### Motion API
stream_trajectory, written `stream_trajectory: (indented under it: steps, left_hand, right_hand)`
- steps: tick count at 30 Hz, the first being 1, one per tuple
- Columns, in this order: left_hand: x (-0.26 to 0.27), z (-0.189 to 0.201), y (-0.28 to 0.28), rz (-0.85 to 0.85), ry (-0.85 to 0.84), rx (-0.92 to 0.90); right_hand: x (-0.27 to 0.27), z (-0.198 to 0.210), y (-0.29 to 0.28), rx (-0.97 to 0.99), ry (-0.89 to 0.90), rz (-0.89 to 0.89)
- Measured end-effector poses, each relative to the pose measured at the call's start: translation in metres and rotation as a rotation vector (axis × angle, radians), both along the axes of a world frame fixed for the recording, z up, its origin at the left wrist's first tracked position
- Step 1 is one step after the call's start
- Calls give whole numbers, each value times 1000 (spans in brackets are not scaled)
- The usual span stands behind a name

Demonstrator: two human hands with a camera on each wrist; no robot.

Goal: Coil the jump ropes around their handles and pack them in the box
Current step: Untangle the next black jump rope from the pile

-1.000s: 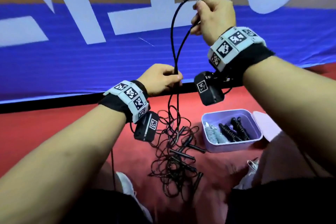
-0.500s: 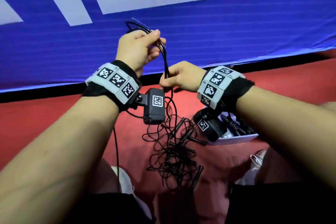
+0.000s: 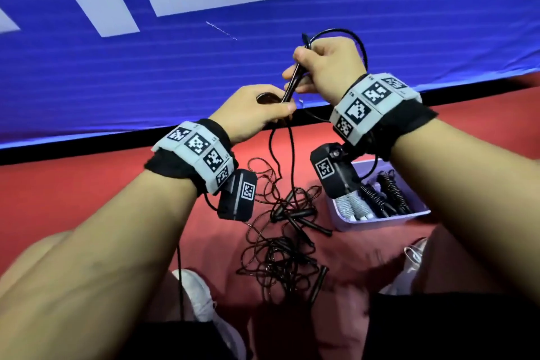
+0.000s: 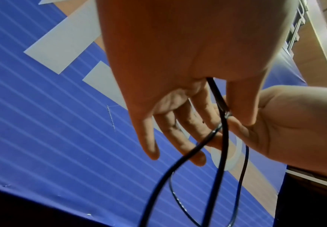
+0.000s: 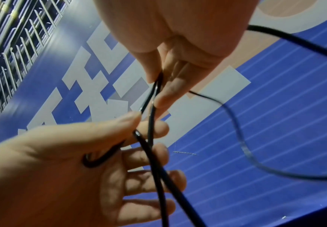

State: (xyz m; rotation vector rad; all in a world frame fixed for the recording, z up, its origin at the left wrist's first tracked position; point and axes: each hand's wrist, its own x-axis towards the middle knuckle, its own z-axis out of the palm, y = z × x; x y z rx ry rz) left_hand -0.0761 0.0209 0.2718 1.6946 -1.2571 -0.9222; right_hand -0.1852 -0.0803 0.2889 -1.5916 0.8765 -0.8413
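Both hands hold one black jump rope [image 3: 290, 83] up in front of the blue banner. My right hand [image 3: 301, 67] is the higher one and pinches the doubled strands [image 5: 154, 92] between thumb and fingers; a loop [image 3: 355, 41] arcs over it. Just below, my left hand [image 3: 274, 111] pinches the same rope with its thumb [image 4: 242, 99], a small loop [image 5: 100, 158] lying in its palm. Two strands [image 3: 289, 155] hang down to a tangle of black ropes and handles [image 3: 280, 245] on the red floor. The purple box [image 3: 380, 221] on the right holds coiled ropes [image 3: 380, 193].
A blue banner [image 3: 146, 67] with white letters stands close behind the hands, with a black strip [image 3: 87, 149] at its foot. My white shoes [image 3: 198, 295] and knees flank the rope pile on the red floor [image 3: 73, 199]. The right wrist camera [image 3: 333, 172] hangs over the box.
The left hand has dropped from its raised position and the right hand has risen above it. A fresh loop of rope now arcs over the right hand.
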Motion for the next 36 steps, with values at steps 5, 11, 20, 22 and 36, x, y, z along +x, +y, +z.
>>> stream_trajectory:
  steps: [5,11,20,22,36]
  left_hand:
    - [-9,-3,7,91,72,-1]
    - [-11,-3,18,94,66,-17]
    - [-11,-8,27,144,88,9]
    - [-12,-4,28,86,112,35]
    - [-9,9,33,89,159,91]
  right_hand:
    - [-6,-1,0,-53,91,-10]
    - [-12,-1,7,-57,164,14]
    - [-15,4,2,168,-62,-119]
    - [-14,1,1,106,-52,-177]
    - [-9,4,0,374,-205,-149]
